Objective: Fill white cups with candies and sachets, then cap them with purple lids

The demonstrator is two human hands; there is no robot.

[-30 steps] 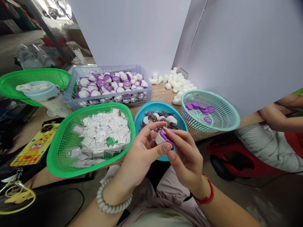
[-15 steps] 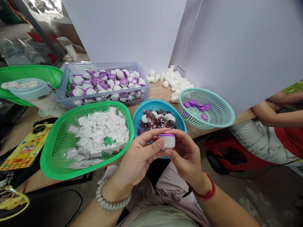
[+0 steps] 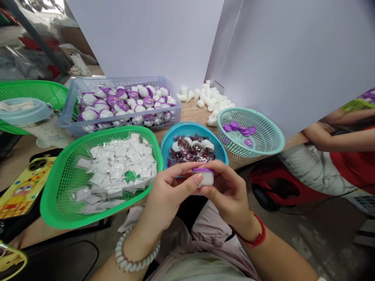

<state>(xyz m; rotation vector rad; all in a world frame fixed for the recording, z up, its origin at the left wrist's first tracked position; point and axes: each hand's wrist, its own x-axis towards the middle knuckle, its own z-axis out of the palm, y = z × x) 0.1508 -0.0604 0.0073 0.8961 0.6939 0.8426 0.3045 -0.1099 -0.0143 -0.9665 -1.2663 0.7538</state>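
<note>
Between both hands I hold a small white jar (image 3: 207, 178) with a purple lid, kept upright over my lap. My left hand (image 3: 174, 191) grips it with the thumb on its near side and the fingers behind. From the other side my right hand (image 3: 230, 191) closes on it with thumb and fingertips. Just beyond the jar stands a blue bowl (image 3: 164, 146) of dark red wrapped pieces, with several white cups on top. To its left, a green basket (image 3: 48, 203) holds many small white packets. A mint basket (image 3: 268, 140) with loose purple lids (image 3: 244, 129) is on the right.
A clear lilac crate (image 3: 175, 115) full of purple-lidded jars stands at the back. White empty cups (image 3: 215, 99) are heaped against the pale partition (image 3: 152, 35). A yellow phone (image 3: 26, 187) and a tumbler (image 3: 54, 128) are at left. Another person's arm (image 3: 345, 140) shows at right.
The view has shifted slightly, so the surroundings sit a little further left. Both hands keep their hold on the jar, with hardly any change in grip.
</note>
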